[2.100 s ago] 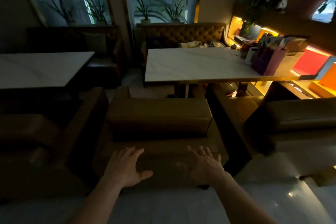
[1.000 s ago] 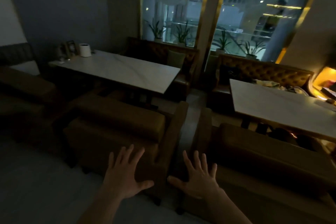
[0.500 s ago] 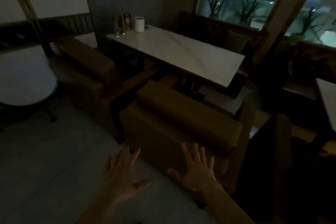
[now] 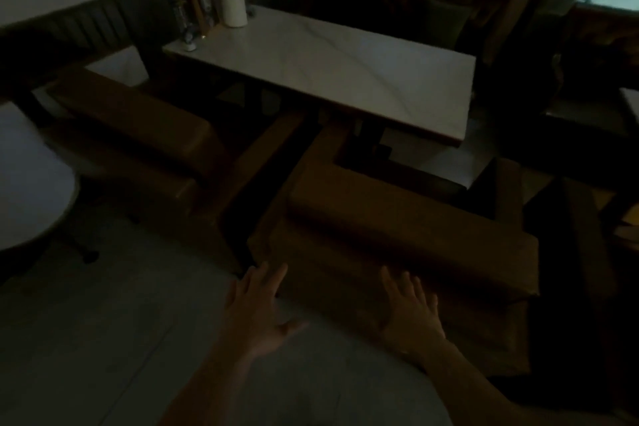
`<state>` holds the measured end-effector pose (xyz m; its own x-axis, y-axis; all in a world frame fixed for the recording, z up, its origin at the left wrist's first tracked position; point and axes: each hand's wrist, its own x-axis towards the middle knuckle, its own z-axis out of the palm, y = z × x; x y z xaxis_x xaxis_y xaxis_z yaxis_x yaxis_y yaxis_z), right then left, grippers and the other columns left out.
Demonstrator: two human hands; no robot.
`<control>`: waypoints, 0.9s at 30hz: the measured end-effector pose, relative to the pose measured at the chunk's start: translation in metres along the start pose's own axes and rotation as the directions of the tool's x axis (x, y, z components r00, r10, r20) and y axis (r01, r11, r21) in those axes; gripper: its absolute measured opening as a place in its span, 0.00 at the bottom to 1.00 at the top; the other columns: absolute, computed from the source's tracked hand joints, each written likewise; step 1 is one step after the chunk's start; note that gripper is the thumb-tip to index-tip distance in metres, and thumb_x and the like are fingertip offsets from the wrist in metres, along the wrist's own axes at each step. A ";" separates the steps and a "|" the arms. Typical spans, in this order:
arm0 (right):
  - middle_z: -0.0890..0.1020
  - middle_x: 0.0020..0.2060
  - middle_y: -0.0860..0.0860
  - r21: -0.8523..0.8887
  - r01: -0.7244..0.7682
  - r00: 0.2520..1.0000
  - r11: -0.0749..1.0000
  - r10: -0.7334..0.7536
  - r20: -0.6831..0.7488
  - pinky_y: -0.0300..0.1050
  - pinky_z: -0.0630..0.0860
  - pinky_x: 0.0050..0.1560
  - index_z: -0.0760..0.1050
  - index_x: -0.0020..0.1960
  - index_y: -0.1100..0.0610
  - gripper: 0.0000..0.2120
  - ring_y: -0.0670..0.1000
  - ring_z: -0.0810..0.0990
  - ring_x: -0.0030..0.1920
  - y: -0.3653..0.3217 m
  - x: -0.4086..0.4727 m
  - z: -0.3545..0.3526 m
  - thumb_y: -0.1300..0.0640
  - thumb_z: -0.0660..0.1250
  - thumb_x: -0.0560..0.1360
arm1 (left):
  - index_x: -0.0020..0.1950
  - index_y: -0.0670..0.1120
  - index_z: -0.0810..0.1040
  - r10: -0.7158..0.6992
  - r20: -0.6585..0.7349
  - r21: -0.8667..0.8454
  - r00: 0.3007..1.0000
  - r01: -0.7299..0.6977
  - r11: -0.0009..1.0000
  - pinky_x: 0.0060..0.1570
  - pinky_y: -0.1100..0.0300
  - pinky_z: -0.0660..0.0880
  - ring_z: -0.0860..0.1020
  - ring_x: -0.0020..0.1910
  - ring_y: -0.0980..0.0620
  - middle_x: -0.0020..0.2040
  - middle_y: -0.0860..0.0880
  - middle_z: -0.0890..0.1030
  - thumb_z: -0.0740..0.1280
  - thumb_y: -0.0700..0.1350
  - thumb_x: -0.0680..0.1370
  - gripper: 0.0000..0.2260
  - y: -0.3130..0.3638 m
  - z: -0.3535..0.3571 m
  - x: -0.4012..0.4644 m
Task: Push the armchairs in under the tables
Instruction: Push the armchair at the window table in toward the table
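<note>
A brown armchair (image 4: 397, 235) faces a white marble table (image 4: 328, 69), its back toward me. My left hand (image 4: 257, 308) is open with fingers spread, its fingertips at the chair's lower left corner. My right hand (image 4: 411, 315) is open and lies flat against the chair's back. A second brown armchair (image 4: 138, 149) stands to the left at the same table, a dark gap between the two chairs. The room is dim.
A paper roll (image 4: 234, 7) and small items stand at the table's far left corner. A round white table (image 4: 27, 176) is at the left edge. A dark bench (image 4: 397, 0) runs behind the table. Another chair (image 4: 581, 245) is close on the right. Grey floor (image 4: 103, 339) lies before me.
I turned left from the right-hand table to this one and came closer to the armchair. Both open hands moved forward; the right one now rests on the chair's back.
</note>
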<state>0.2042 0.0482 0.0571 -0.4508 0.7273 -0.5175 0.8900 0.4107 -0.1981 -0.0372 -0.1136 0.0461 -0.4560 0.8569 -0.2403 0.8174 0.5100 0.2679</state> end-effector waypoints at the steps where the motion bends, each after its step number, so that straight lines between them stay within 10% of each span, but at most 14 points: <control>1: 0.37 0.81 0.56 0.016 -0.030 1.000 0.999 0.030 -0.009 0.67 0.40 0.78 0.31 0.80 0.42 0.51 0.60 0.35 0.80 -0.005 0.001 0.000 0.20 0.52 0.70 | 0.79 0.63 0.42 0.038 0.016 -0.005 0.999 -0.038 0.999 0.76 0.44 0.47 0.47 0.79 0.46 0.81 0.51 0.48 0.50 0.80 0.59 0.51 -0.003 -0.006 0.011; 11: 0.38 0.81 0.57 0.138 -0.265 0.962 0.954 0.271 -0.026 0.66 0.42 0.78 0.30 0.80 0.45 0.51 0.60 0.37 0.80 -0.016 -0.011 0.026 0.28 0.61 0.74 | 0.79 0.61 0.41 0.353 0.120 0.041 0.928 -0.360 0.932 0.76 0.44 0.45 0.45 0.79 0.46 0.81 0.51 0.46 0.49 0.80 0.63 0.49 -0.008 -0.008 0.084; 27: 0.37 0.79 0.65 0.100 -0.304 0.899 0.947 0.320 -0.298 0.71 0.40 0.76 0.34 0.80 0.42 0.49 0.68 0.32 0.77 0.037 0.115 0.084 0.25 0.58 0.73 | 0.80 0.58 0.51 0.461 0.085 0.124 0.883 -0.468 0.875 0.76 0.42 0.49 0.55 0.75 0.42 0.79 0.49 0.55 0.63 0.70 0.73 0.40 0.026 0.090 0.209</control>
<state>0.1908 0.1011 -0.0797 -0.1412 0.9494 -0.2806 0.9870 0.1131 -0.1140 -0.0797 0.0718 -0.0807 0.0037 0.9857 -0.1682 0.9722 0.0358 0.2313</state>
